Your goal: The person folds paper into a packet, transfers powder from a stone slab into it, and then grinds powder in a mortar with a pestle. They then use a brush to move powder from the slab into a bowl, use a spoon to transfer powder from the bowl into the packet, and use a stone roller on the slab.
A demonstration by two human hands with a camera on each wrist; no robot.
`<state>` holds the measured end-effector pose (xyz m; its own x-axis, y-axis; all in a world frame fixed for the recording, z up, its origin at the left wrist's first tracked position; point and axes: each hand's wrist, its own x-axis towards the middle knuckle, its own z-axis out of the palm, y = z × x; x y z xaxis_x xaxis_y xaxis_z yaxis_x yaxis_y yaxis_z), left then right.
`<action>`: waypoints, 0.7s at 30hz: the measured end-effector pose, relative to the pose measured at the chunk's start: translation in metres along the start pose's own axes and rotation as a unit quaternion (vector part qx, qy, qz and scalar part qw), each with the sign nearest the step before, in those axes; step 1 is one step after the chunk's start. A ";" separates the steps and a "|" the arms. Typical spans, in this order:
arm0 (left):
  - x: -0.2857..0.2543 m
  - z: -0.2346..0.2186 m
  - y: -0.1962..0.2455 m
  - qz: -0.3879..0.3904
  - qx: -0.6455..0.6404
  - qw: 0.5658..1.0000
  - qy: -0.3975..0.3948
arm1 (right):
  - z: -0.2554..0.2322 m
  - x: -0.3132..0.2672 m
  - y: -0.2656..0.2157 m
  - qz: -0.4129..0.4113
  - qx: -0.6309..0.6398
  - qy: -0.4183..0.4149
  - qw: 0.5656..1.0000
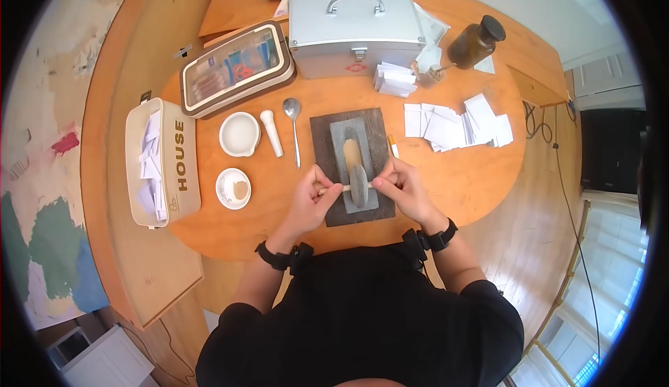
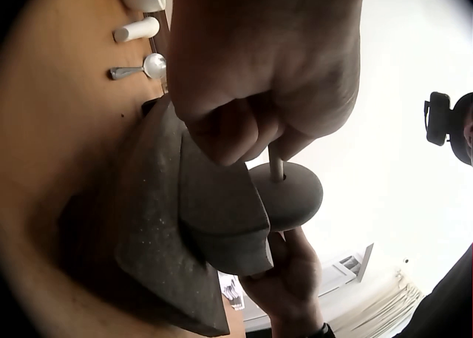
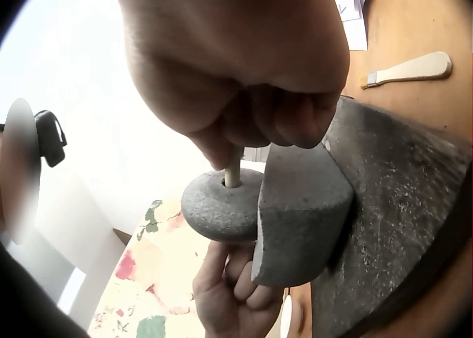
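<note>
A grey stone grinding wheel (image 1: 359, 186) stands on edge in the groove of a boat-shaped stone trough (image 1: 339, 136), at its near end. Through the wheel's centre runs a pale wooden rod (image 3: 233, 171). My left hand (image 1: 313, 199) grips the rod on one side, and my right hand (image 1: 405, 190) grips it on the other. Tan powder (image 1: 353, 153) lies in the groove ahead of the wheel. Beneath the trough is a dark stone slab (image 1: 323, 134). In both wrist views curled fingers close round the rod's ends beside the wheel.
Left of the slab are a spoon (image 1: 292, 111), a white pestle (image 1: 272, 133), a mortar (image 1: 239, 134) and a small dish with powder (image 1: 233, 189). A brush (image 3: 410, 69) and folded papers (image 1: 446, 127) lie to the right. A metal case (image 1: 357, 31) and a brown bottle (image 1: 475, 42) stand behind.
</note>
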<state>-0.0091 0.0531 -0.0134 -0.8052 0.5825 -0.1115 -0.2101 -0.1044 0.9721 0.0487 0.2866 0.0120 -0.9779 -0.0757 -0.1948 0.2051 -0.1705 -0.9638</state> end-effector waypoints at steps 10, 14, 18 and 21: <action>0.066 -0.014 0.013 -0.005 0.002 0.999 0.053 | -0.008 0.060 -0.014 -0.023 -0.033 0.031 0.999; 0.019 -0.010 -0.001 -0.015 0.012 1.000 -0.006 | -0.007 0.020 0.001 0.003 -0.006 -0.014 1.000; 0.004 -0.001 0.003 -0.007 0.006 1.000 0.001 | 0.001 0.002 -0.001 -0.013 0.003 -0.007 1.000; 0.035 -0.005 0.005 -0.014 0.030 0.998 0.047 | -0.006 0.037 0.006 0.003 -0.017 0.036 0.999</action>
<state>-0.0414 0.0690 -0.0131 -0.8488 0.5055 -0.1548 -0.2020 -0.0395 0.9786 0.0139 0.2890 -0.0019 -0.9774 -0.0056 -0.2113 0.2101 -0.1368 -0.9681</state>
